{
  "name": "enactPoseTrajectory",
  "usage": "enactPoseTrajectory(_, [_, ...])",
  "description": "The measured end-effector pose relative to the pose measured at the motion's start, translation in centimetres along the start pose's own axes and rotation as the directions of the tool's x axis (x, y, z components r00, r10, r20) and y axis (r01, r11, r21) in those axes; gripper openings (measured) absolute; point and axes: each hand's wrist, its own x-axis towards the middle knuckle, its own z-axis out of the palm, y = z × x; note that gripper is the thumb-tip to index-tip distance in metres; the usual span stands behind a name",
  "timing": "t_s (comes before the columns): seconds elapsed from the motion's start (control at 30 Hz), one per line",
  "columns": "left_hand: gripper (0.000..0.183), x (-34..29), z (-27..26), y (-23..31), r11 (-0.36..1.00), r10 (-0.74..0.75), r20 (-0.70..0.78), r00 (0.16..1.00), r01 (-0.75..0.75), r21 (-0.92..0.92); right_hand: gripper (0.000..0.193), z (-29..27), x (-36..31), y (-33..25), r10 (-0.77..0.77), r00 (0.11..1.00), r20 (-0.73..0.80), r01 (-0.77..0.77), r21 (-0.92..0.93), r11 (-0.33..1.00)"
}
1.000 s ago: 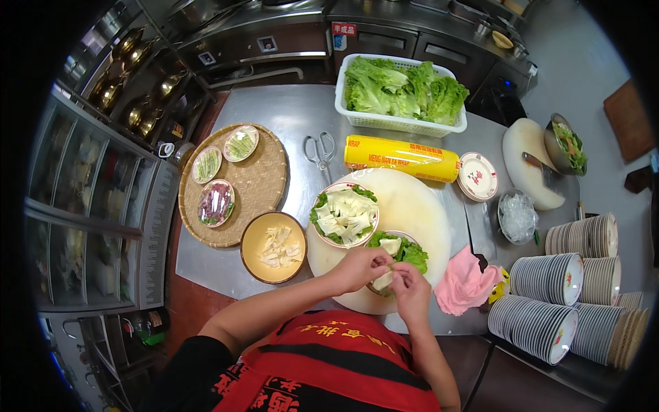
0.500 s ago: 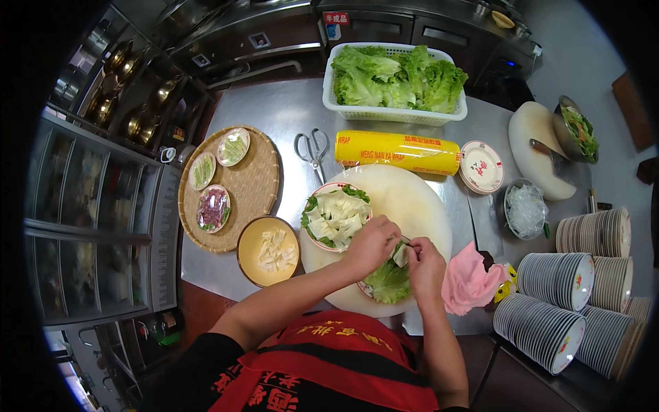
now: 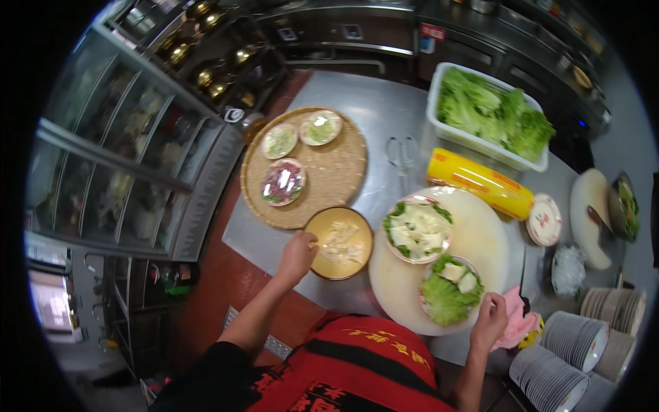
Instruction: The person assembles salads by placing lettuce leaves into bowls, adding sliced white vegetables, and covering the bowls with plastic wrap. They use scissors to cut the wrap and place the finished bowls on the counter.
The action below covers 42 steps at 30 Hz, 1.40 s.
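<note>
Lettuce [image 3: 449,303] topped by two pale slabs [image 3: 467,282] sits at the six o'clock of the round board [image 3: 484,237], with the right hand [image 3: 490,319] just beside it at four o'clock, fingers curled inward. The left hand [image 3: 298,257] is at the nine o'clock side of the yellow bowl [image 3: 338,214], fingers bent by its rim toward the pale strips [image 3: 344,240] inside; with this blur, I cannot tell whether either hand grips anything. Weight on that rim could tilt the bowl and spill strips onto the tabletop [image 3: 384,117], or slide it toward the edge close by. Carried too low, the right hand might snag the lettuce and drag the slabs askew. The pink cloth [image 3: 520,324] lies at that hand's three o'clock; brushing it could bring lint onto the leaves. A careless sweep might also bump the cream-coloured heap [image 3: 420,229] at the lettuce's eleven o'clock, scattering it.
</note>
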Motion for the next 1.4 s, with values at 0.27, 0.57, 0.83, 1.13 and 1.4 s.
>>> enactPoseTrajectory(0.27, [0.023,0.0,2.0,1.4,0.981,0.187,0.140,0.972,-0.193,0.033,0.011,1.7,-2.9,-3.8,0.005,0.991,0.136,-0.006,0.002,1.000])
enactPoseTrajectory(0.57, [0.022,2.7,6.9,0.9,0.890,0.455,0.215,0.864,-0.447,-0.090,0.008,2.6,-5.2,-5.3,-0.030,0.985,0.171,0.037,-0.036,0.999])
enactPoseTrajectory(0.83, [0.016,3.9,4.5,-0.1,0.669,0.033,0.525,0.850,0.372,-0.644,0.008,3.2,-5.9,-5.9,-0.026,0.978,0.206,0.034,-0.037,0.999])
enactPoseTrajectory(1.13, [0.019,2.6,1.1,6.2,0.492,0.123,0.728,0.674,0.596,-0.635,0.029,9.0,-5.4,-10.4,-0.218,0.814,0.538,0.199,0.094,0.975])
enactPoseTrajectory(1.4, [0.027,1.1,3.0,13.6,0.505,0.231,0.747,0.623,0.580,-0.640,0.036,9.5,-4.4,-7.6,-0.026,0.828,0.561,-0.050,0.121,0.991])
